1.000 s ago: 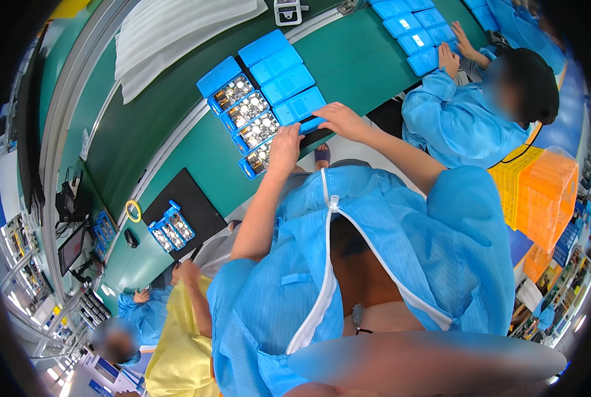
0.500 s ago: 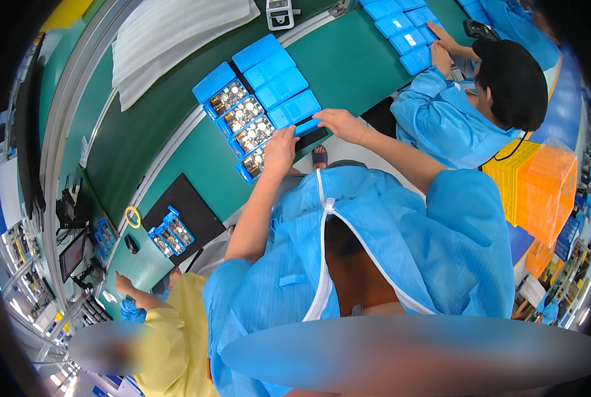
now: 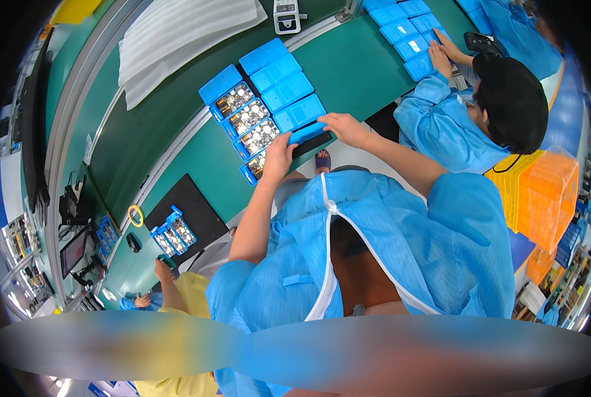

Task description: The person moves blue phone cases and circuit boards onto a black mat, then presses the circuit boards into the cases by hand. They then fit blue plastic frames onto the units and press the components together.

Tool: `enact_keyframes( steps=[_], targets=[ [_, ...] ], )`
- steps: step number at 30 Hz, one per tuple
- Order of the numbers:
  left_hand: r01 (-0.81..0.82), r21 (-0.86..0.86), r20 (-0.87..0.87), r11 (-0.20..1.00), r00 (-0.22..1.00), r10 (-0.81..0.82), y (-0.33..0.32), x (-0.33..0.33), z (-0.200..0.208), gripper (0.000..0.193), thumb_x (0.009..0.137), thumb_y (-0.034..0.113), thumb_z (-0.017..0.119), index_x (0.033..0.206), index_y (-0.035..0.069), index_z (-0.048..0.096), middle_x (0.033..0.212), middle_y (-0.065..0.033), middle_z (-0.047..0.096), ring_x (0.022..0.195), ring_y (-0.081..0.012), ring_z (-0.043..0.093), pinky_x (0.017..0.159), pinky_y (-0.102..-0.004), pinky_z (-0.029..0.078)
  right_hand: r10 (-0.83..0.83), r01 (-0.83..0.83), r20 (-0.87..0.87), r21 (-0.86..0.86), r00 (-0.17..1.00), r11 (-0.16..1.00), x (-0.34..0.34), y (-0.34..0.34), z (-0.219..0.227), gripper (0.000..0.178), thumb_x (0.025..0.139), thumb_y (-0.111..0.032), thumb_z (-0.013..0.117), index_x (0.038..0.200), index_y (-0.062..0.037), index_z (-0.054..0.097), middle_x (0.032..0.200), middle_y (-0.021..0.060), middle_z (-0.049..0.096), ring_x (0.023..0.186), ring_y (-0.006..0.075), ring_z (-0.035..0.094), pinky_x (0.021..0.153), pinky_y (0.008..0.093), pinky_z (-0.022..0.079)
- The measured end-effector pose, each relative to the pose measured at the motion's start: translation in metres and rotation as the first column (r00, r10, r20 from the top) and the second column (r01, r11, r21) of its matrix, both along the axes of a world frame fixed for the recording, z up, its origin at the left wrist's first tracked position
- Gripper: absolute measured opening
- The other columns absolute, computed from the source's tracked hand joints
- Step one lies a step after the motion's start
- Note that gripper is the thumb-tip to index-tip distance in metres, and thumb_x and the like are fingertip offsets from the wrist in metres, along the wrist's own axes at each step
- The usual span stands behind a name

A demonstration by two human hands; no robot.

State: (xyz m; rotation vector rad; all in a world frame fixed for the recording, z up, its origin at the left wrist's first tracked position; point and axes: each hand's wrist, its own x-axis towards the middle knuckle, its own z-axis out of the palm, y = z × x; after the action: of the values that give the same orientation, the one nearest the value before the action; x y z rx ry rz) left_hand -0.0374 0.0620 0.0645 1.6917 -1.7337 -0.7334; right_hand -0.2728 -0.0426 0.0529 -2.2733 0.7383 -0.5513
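Several blue plastic cases stand in a slanting row at the table's near edge, filled with small round silvery parts (image 3: 259, 134). Flat blue lids (image 3: 298, 112) lie alongside them on the right. My left hand (image 3: 277, 157) is at the nearest case (image 3: 250, 173), its fingers closed on the left end of a narrow-looking tilted blue lid (image 3: 306, 132). At the other end of that lid, my right hand (image 3: 345, 130) pinches the edge between thumb and fingers. My left hand partly covers the nearest case's contents.
Beyond the cases lie white foam sheets (image 3: 183, 46) and a small white device (image 3: 287, 16). To the left, a black mat (image 3: 188, 215) bears more filled cases, beside a yellow tape ring (image 3: 135, 216). Co-workers sit on both sides; the right one handles blue cases (image 3: 408, 40).
The lid between my hands shows more of its face now, tilted differently. Both hands stay on it. The yellow-clothed co-worker's arm at left has moved toward the mat.
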Motion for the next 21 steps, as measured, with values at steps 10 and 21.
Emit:
enact_keyframes(
  steps=[10, 21],
  targets=[
    [0.026, 0.371, -0.287, 0.928, 0.954, 0.088, -0.013, 0.023, 0.000, 0.042, 0.084, 0.013, 0.074, 0.121, 0.000, 0.061, 0.086, -0.0118, 0.069, 0.075, -0.0217, 0.068, 0.067, -0.0335, 0.053, 0.016, 0.019, -0.068, 0.485, 0.998, 0.874, 0.000, -0.017, 0.007, 0.031, 0.091, -0.015, 0.062, 0.118, 0.0002, 0.061, 0.103, 0.0164, 0.067, 0.089, 0.0304, 0.067, 0.076, 0.0386, 0.054],
    [-0.023, 0.192, -0.224, 0.981, 0.972, 0.067, 0.016, 0.006, 0.016, 0.035, 0.087, 0.015, 0.070, 0.119, 0.004, 0.064, 0.107, -0.0128, 0.066, 0.089, -0.0196, 0.066, 0.078, -0.0296, 0.054, -0.193, 0.161, -0.251, 0.907, 0.948, -0.389, -0.009, -0.023, -0.042, 0.022, 0.096, -0.016, 0.059, 0.108, 0.0024, 0.056, 0.104, 0.0156, 0.064, 0.093, 0.0245, 0.066, 0.081, 0.0395, 0.056]
  ],
)
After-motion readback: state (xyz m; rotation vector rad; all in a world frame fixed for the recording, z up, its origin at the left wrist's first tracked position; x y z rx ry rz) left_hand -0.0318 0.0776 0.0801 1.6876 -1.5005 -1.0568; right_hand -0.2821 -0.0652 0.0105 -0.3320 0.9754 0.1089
